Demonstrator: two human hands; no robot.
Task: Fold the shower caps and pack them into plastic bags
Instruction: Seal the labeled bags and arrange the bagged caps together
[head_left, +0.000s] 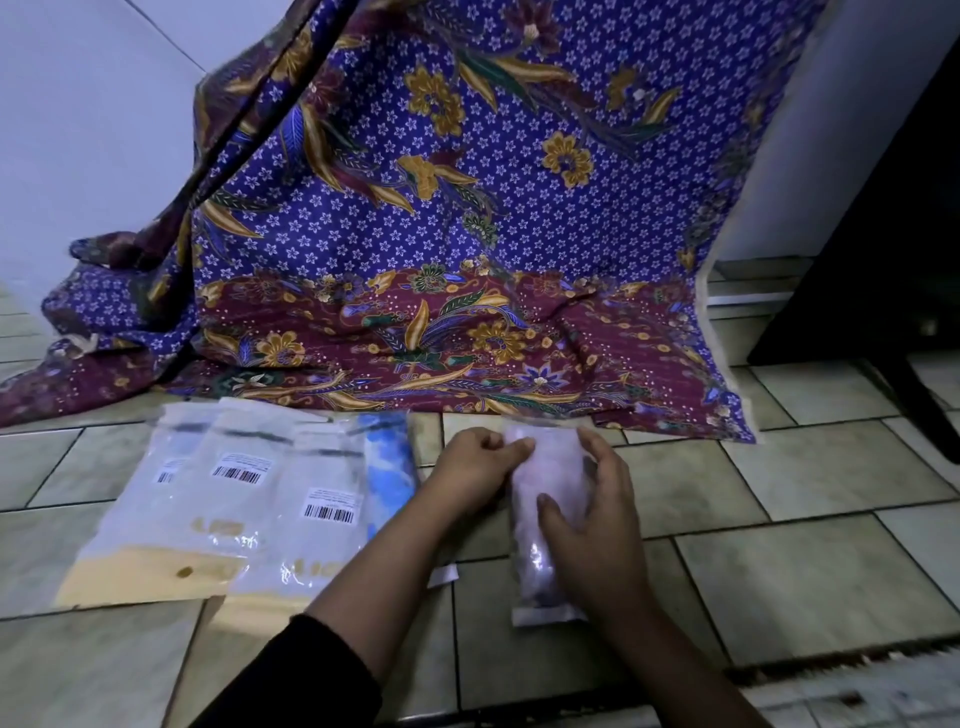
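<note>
Left hand (475, 465) pinching the upper edge of a filled plastic bag (553, 467) on the tiled floor (810, 525); right hand (597, 525) curled around its side, thumb pressing on top

Black sleeve (306, 675) bunched just below the left elbow, forearms bare.

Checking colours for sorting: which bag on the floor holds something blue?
The blue-filled bag just right of the three barcode-labelled bags, beside the left hand; those look whitish, the held bag pale pink.
</note>
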